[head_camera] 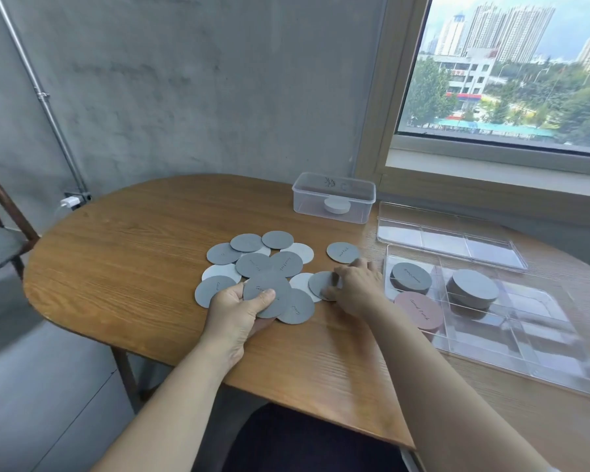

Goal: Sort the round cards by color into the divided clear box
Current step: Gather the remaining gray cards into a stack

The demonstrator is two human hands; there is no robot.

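Several round cards in dark grey and pale grey lie spread on the wooden table [133, 267], overlapping in a loose pile [269, 264]. My left hand [239, 311] holds a dark grey card [264, 291], thumb on top. My right hand [358, 284] pinches the edge of another dark grey card [321, 284] lying on the table. One dark grey card [343, 252] lies apart, farther back. The divided clear box [525, 338] at right holds a dark grey stack [411, 277], a grey stack [472, 288] and a pink stack [419, 311] in separate compartments.
The box's clear lid [450, 238] lies behind it. A smaller clear tub [332, 197] with a white round thing inside stands at the back. A window is at the right, a concrete wall behind, a chair [0, 233] at the left.
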